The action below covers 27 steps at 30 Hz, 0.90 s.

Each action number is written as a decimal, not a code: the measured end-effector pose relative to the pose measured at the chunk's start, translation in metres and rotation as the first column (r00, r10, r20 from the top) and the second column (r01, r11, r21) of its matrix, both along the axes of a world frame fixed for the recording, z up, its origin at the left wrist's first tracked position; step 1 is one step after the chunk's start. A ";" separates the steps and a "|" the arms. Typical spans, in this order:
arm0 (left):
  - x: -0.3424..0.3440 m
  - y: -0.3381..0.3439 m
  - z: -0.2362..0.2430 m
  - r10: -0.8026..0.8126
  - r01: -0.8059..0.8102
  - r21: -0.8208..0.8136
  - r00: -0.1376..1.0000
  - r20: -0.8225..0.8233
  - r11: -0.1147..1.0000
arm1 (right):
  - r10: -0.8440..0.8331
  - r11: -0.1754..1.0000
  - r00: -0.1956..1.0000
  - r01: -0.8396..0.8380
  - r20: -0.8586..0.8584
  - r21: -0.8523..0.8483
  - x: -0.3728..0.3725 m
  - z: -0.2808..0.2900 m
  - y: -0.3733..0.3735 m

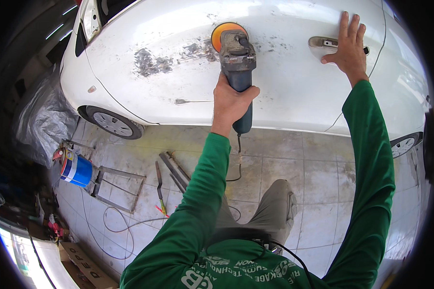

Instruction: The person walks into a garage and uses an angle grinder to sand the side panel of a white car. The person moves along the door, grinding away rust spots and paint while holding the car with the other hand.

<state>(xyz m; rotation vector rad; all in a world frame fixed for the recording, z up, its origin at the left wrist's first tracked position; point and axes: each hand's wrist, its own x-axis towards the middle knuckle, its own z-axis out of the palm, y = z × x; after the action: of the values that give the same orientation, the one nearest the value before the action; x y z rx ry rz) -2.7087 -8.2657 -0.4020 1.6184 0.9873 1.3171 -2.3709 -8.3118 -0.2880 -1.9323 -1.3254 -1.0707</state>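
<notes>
My left hand (232, 103) is wrapped round the body of an angle grinder (240, 72), whose cord hangs down toward the floor. An orange disc (223, 33) at its head lies against the door of a white car (279, 82). Dark scraped patches (152, 62) with bare, roughened paint spread to the left of the disc. Fingers spread, my right hand (350, 50) rests flat on the door beside the handle recess (323, 42) and holds nothing.
A grey power cord (130, 226) loops over the tiled floor. To the left stand a blue paint can (77, 168), a metal frame (118, 188) and a plastic sheet (43, 120). Metal bars (172, 168) lie near my legs, and a cardboard box (84, 265) sits at lower left.
</notes>
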 end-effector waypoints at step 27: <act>0.002 0.000 0.013 0.100 -0.081 0.165 0.989 -0.105 0.983 | -0.006 1.000 1.000 0.006 0.030 0.022 0.008 -0.003 0.002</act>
<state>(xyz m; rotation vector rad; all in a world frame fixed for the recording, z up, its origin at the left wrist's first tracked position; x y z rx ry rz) -2.7071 -8.2655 -0.3888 1.8051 1.0565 1.4097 -2.3626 -8.3100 -0.2905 -1.9125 -1.3193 -1.1167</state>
